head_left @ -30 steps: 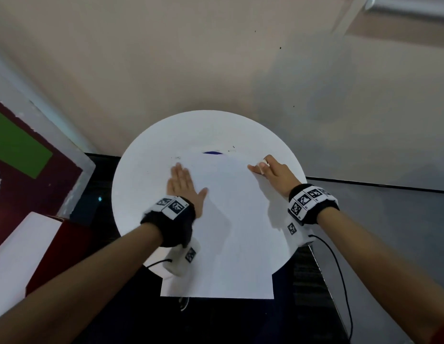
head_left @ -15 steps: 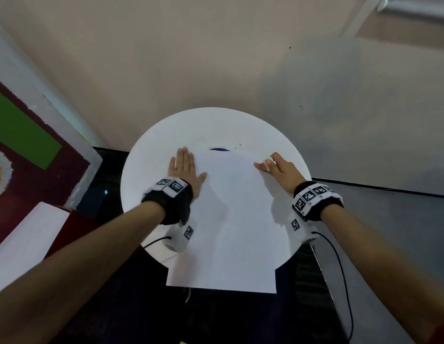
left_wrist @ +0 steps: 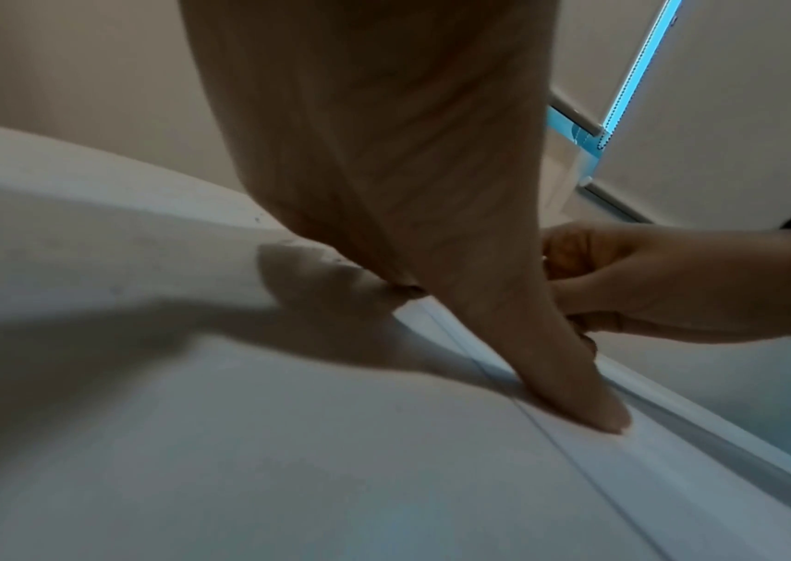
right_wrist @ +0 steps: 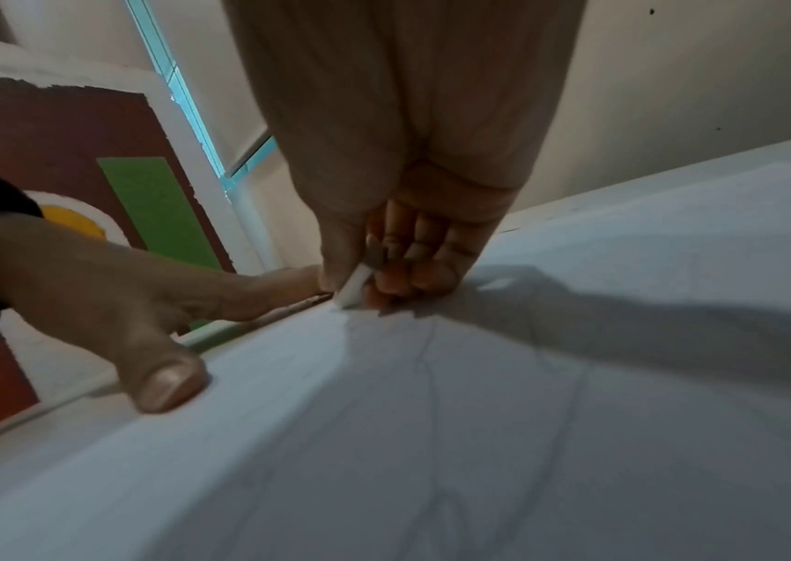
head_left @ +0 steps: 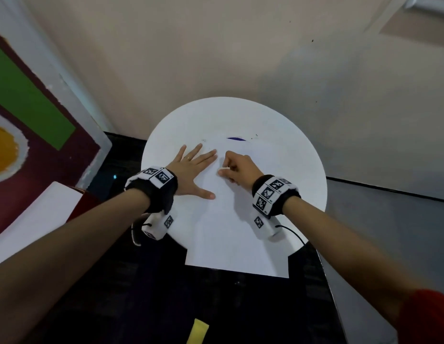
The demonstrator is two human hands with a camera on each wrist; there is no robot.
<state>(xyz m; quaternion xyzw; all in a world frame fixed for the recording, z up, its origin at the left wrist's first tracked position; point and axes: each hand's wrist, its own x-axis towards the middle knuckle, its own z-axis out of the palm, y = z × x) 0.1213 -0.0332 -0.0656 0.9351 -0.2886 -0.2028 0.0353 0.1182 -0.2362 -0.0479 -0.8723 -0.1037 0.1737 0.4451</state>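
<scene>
A white paper sheet (head_left: pixel 238 232) lies on a round white table (head_left: pixel 240 115) and overhangs its near edge. My left hand (head_left: pixel 191 167) rests flat on the sheet's left side, fingers spread, and its thumb (left_wrist: pixel 571 383) presses the paper. Just right of those fingers, my right hand (head_left: pixel 237 167) is curled and pinches a small white stick (right_wrist: pixel 357 282) whose tip touches the paper. The same left hand (right_wrist: pixel 96 281) shows in the right wrist view, and the right hand (left_wrist: pixel 672 281) in the left wrist view. A dark blue mark (head_left: pixel 235 139) peeks out past the sheet's far edge.
A painted board (head_left: pixel 29 120) with a green bar and a yellow circle leans at the left. Below it is a white-topped red box (head_left: pixel 42 214). A beige wall stands close behind the table. A yellow strip (head_left: pixel 197 331) lies on the dark floor near me.
My right hand has moved left from the sheet's far right corner to beside the left hand's fingers. The left hand's fingers have spread wider on the paper.
</scene>
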